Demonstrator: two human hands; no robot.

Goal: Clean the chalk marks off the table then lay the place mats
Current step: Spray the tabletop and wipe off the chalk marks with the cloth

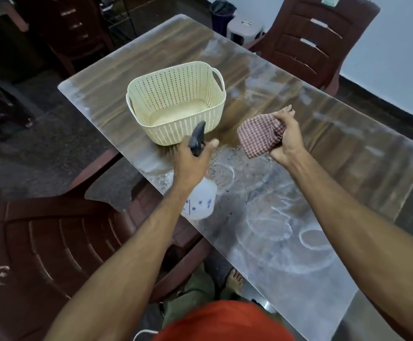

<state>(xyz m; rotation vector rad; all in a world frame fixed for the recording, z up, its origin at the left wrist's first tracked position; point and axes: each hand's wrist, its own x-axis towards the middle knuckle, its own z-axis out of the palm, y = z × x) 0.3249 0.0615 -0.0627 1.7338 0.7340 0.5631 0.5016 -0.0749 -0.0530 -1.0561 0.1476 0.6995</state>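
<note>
White chalk marks (281,232), loops and smears, cover the near part of the glass-topped table (348,153). My left hand (193,163) grips a clear spray bottle (199,200) by its black trigger head, held over the table's near left edge with the nozzle towards the basket. My right hand (286,139) holds a bunched red-and-white checked cloth (259,136) above the table, a little right of the bottle. Wet droplets speckle the glass below both hands.
An empty cream perforated basket (176,104) stands on the table just beyond my hands. Brown plastic chairs stand at the near left (48,242) and far right (313,38). A grey stool (244,28) and a dark bin (222,16) sit past the table's far end.
</note>
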